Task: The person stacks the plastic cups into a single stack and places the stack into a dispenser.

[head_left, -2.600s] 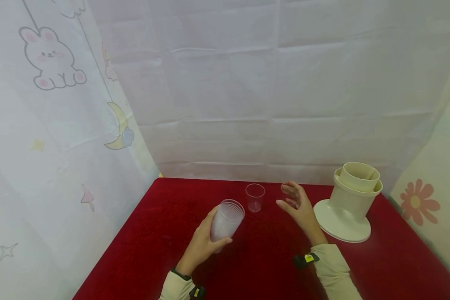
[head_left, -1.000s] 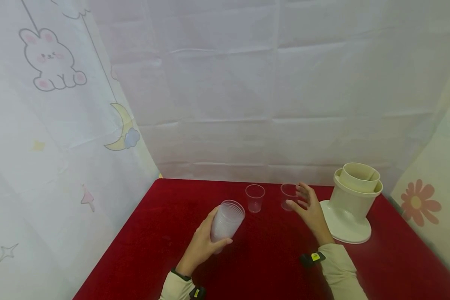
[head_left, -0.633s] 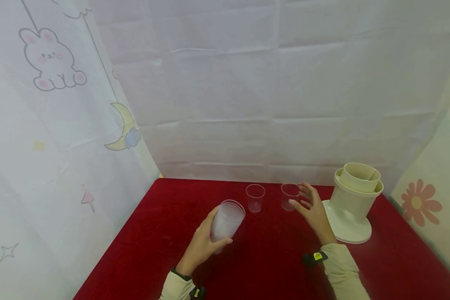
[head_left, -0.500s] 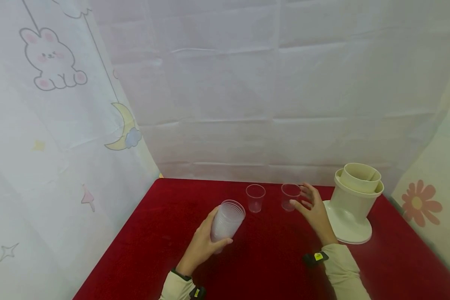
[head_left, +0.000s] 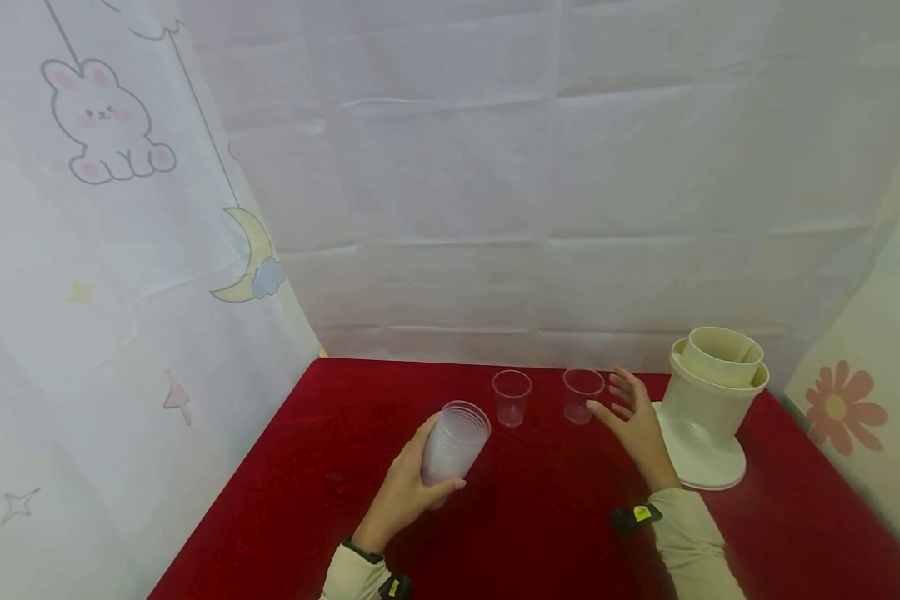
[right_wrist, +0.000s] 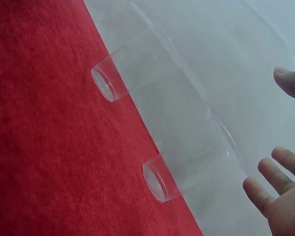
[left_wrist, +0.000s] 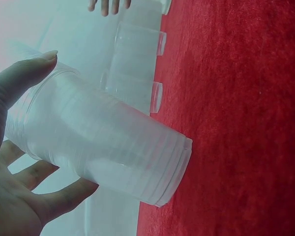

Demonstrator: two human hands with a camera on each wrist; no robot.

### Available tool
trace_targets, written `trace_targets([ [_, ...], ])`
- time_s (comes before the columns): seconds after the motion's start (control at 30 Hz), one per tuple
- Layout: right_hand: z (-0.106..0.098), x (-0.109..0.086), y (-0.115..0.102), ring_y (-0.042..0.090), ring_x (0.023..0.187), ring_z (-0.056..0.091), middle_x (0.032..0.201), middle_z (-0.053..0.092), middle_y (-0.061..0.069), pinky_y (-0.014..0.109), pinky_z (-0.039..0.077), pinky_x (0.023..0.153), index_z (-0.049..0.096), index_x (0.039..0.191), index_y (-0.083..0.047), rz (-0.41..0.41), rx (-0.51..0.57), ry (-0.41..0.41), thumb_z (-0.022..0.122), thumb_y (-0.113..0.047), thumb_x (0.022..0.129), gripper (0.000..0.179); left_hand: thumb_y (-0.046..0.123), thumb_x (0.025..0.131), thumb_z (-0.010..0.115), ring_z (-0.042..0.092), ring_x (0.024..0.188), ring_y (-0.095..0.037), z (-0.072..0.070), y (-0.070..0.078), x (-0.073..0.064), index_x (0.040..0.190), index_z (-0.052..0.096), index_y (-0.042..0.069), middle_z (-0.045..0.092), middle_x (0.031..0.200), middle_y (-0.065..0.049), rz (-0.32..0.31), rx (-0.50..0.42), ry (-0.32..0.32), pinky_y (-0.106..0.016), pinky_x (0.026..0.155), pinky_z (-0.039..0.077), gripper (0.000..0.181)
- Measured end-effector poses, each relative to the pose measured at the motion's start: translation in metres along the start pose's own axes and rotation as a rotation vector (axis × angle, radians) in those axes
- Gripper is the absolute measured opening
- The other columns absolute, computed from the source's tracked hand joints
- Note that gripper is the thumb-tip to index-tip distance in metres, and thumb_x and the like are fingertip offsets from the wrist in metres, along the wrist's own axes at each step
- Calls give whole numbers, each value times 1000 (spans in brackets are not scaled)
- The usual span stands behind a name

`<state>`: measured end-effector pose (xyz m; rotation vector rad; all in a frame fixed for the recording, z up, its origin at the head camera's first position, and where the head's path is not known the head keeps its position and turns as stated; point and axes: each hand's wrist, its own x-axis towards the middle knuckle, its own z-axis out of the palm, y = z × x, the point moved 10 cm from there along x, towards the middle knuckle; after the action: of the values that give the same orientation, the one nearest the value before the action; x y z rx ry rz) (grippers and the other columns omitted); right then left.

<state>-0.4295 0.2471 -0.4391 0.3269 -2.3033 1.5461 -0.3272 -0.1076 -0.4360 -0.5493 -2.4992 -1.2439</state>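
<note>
Extends beneath the left hand and the right hand as a table covered in red plush cloth, running past both to a far edge. Bears a clear plastic cup, upright, just beside the right hand on its thumb side. Carries a second clear plastic cup, also upright, beyond the left hand and between the two. Supports, on the right hand's outer side, a cream open-topped cylinder with an inner tube, standing on its broad round base.
</note>
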Motion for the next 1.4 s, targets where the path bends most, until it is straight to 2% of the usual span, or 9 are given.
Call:
trace_targets([
  [0.13, 0, 1, 2, 40, 134, 42, 152, 39, 23, 57, 39, 104, 23, 156, -5, 1, -5, -1, 71, -23, 94, 79, 37, 79, 85, 57, 112, -25, 0, 0, 0, 155, 31, 29, 54, 139, -6, 5, 1, 4, -50, 87, 51, 94],
  [0.2, 0, 1, 3, 41, 134, 41, 152, 38, 24, 62, 37, 103, 23, 156, -5, 4, 4, -2, 71, -23, 95, 80, 36, 79, 85, 57, 112, -25, -1, 0, 1, 155, 31, 30, 54, 139, -6, 5, -1, 6, -50, 87, 51, 93],
  [0.5, -1, 4, 11, 41, 135, 41, 153, 38, 24, 61, 36, 105, 23, 156, -6, 38, 6, 6, 72, -23, 94, 81, 38, 79, 85, 57, 112, -25, -1, -1, 1, 155, 31, 29, 53, 140, -6, 6, 5, 5, -51, 88, 51, 94],
  [0.73, 0, 10, 15, 44, 134, 40, 151, 37, 28, 64, 37, 103, 21, 156, -4, 26, 25, 9, 73, -17, 93, 83, 37, 79, 85, 58, 112, -25, -3, 1, 1, 155, 31, 29, 52, 141, -6, 12, 3, 14, -50, 88, 51, 94],
  [0.97, 1, 11, 24, 43, 135, 40, 152, 37, 27, 63, 36, 104, 20, 156, -3, 54, -9, 6, 72, -22, 94, 83, 32, 79, 86, 58, 111, -25, -2, 0, 1, 155, 31, 27, 53, 140, -7, 3, 1, 7, -50, 87, 52, 94],
  [1.07, 1, 11, 27, 45, 135, 38, 151, 35, 29, 64, 35, 104, 19, 157, -2, 57, 1, 1, 71, -22, 94, 84, 36, 80, 84, 58, 111, -25, -1, -1, 1, 155, 30, 28, 53, 139, -6, -5, -2, -3, -50, 87, 52, 93],
  [1.4, 3, 2, -3, 54, 133, 33, 148, 31, 39, 68, 32, 103, 18, 153, 8, 99, 21, -36, 68, -17, 96, 81, 37, 80, 85, 58, 112, -24, -1, -2, 1, 155, 30, 29, 53, 139, -6, -3, -15, -4, -49, 87, 51, 94],
])
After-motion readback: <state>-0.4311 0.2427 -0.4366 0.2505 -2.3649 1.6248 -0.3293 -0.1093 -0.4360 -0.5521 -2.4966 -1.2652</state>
